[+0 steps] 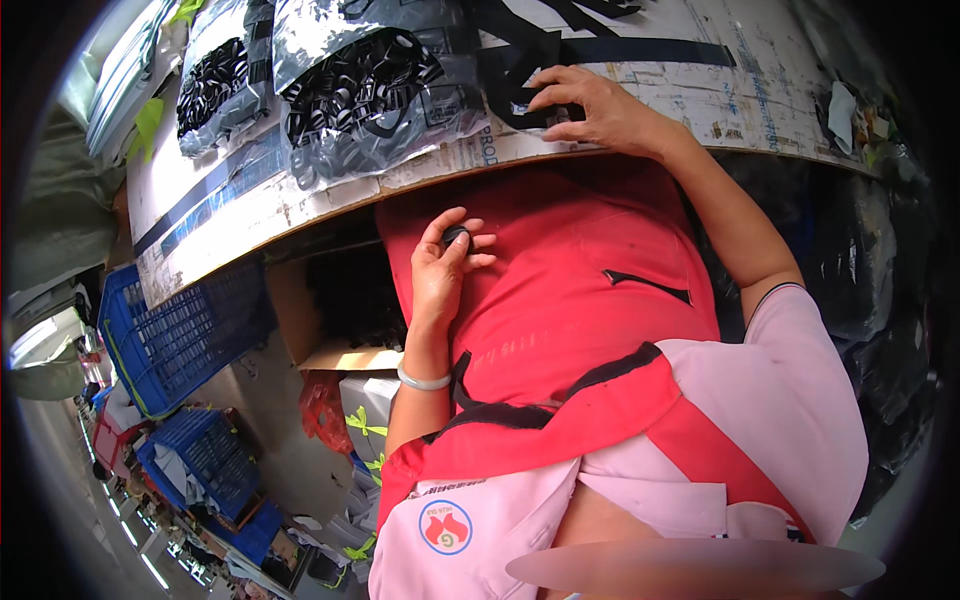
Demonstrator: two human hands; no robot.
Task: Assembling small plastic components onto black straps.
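Note:
My left hand [445, 262], a bracelet on its wrist, is raised in front of the red apron below the table's edge. Its fingers are closed on a small black plastic piece [455, 236], partly hidden by the thumb. Up on the table, my right hand [600, 108] has its fingers curved and apart over a dark patch of black webbing strap [520, 70]. Small dark bits lie near that thumb, too unclear to name. Left of the strap, a clear plastic bag [450, 105] holds many black plastic buckles [355, 85].
A second bag of black pieces [212, 90] lies further left on the worn white tabletop [690, 110]. Below stand blue plastic crates [170, 340] and an open cardboard box [290, 310]. Dark plastic-wrapped goods [850, 260] are at the right. Scraps [845, 115] lie at the table's right end.

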